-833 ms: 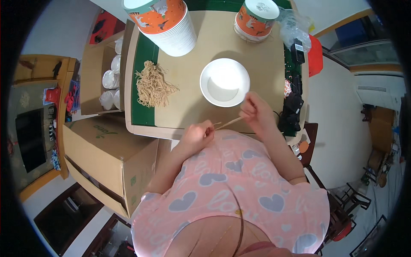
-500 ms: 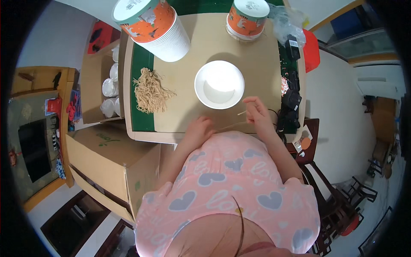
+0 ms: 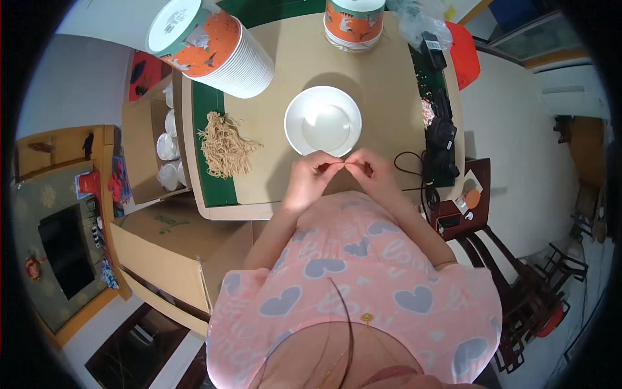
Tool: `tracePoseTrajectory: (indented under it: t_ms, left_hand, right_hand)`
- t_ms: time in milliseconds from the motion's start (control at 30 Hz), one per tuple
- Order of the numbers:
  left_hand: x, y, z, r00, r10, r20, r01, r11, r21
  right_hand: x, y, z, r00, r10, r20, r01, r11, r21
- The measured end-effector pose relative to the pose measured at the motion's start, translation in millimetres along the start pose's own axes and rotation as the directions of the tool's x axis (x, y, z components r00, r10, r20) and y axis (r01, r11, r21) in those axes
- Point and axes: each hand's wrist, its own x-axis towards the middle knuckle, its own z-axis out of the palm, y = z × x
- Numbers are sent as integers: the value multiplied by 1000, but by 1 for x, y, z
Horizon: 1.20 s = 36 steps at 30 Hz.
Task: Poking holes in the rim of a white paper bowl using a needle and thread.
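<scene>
My left hand [image 3: 309,179] and my right hand [image 3: 374,174] meet at the fingertips just in front of a white paper bowl [image 3: 322,122]. Each is closed in a pinch. A beige string ran between them a moment earlier; now the fingers hide nearly all of it. The bowl stands upright, open side up, with nothing visible in it but a bright patch of light. To the left lies a tangled bundle of beige strings [image 3: 227,148], apart from both hands.
A tall stack of orange-and-white paper bowls [image 3: 227,55] leans at the back left; a shorter stack [image 3: 353,24] stands at the back. Black adapters and cables [image 3: 442,133] line the right edge. An open cardboard box [image 3: 146,129] holds wrapped white stacks beside the table.
My hands have come together from apart, fingertips now meeting near the bowl's front rim. The string stretched between them is no longer plainly seen. The whole view has shifted slightly.
</scene>
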Motion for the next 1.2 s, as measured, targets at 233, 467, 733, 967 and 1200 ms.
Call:
tracePoseTrajectory:
  t_ms: [233, 467, 733, 967, 1200]
  left_hand:
    - [29, 0, 28, 927, 374, -2, -332, 828, 452]
    - [63, -1, -3, 987, 11, -160, 26, 973, 228]
    - [76, -8, -35, 990, -134, -49, 133, 991, -30]
    - [79, 0, -26, 973, -226, 35, 229, 965, -126]
    - [82, -4, -17, 990, -138, 39, 141, 987, -74]
  right_hand:
    - [11, 36, -14, 944, 178, -279, -175, 984, 34]
    - [59, 52, 5, 931, -1, -365, 48, 992, 120]
    - [77, 45, 33, 934, -129, -333, 191, 969, 159]
    - [73, 30, 25, 927, -143, -347, 196, 973, 122]
    - [72, 39, 14, 904, -260, -340, 280, 960, 11]
